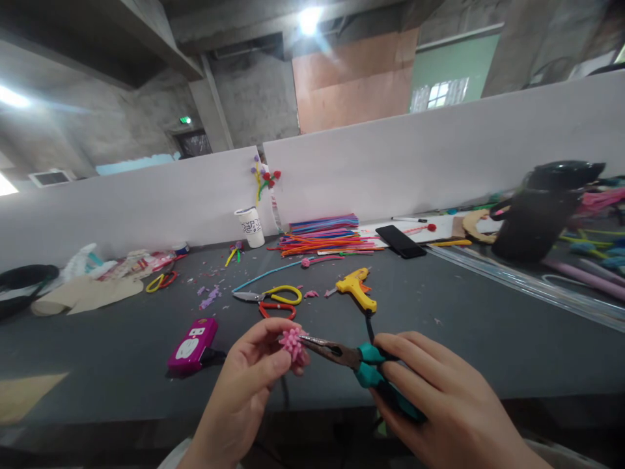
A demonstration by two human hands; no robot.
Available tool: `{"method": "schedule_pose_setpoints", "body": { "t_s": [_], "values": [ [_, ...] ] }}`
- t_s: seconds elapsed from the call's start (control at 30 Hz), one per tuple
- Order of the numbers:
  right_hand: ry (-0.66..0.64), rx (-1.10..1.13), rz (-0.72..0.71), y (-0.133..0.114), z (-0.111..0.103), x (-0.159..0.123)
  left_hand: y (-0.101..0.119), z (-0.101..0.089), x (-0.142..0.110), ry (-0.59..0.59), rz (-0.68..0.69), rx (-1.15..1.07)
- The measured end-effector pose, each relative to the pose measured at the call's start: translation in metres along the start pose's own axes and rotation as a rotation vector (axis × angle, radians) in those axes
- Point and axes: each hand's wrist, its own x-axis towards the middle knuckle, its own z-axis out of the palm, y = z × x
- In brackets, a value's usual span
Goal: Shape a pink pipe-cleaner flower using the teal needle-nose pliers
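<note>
My hands are apart, each closed on something, above the near part of the grey table [463,352]. My left hand [250,376] pinches a small pink flower [293,342] between thumb and fingers, its short petals sticking out all round. My right hand [442,387] is wrapped about the teal and black handles of the pliers [344,355], whose long nose points left and meets the flower at its right side; I cannot tell whether the tips grip a petal or only touch it. Just beyond the flower lie the scissors [282,294], one loop yellow and one red, blades to the left. To their right is a yellow glue gun [359,290], nozzle leftward, its cord running down behind the pliers. A magenta box [194,345] sits left of my left hand, with purple scraps [209,297] beyond it. Past the scissors a blue stem [268,276] slants up towards a pink ball [305,262]. Farther back, a heap of coloured pipe cleaners [322,238] lies between a white cup [250,228] and a black phone [400,241]. A dark jug [540,212] stands at the right.
</note>
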Motion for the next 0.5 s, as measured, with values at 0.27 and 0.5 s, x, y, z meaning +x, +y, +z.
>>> {"method": "schedule_pose_setpoints", "body": {
  "t_s": [0.27, 0.5],
  "values": [
    [-0.025, 0.03, 0.029, -0.0012, -0.0017, -0.001, 0.0002, 0.0008, 0.0004, 0.094, -0.031, 0.033],
    [-0.036, 0.055, 0.046, -0.0008, -0.0005, 0.0014, 0.0, -0.0007, 0.0007, 0.079, 0.01, 0.079]
  ]
}}
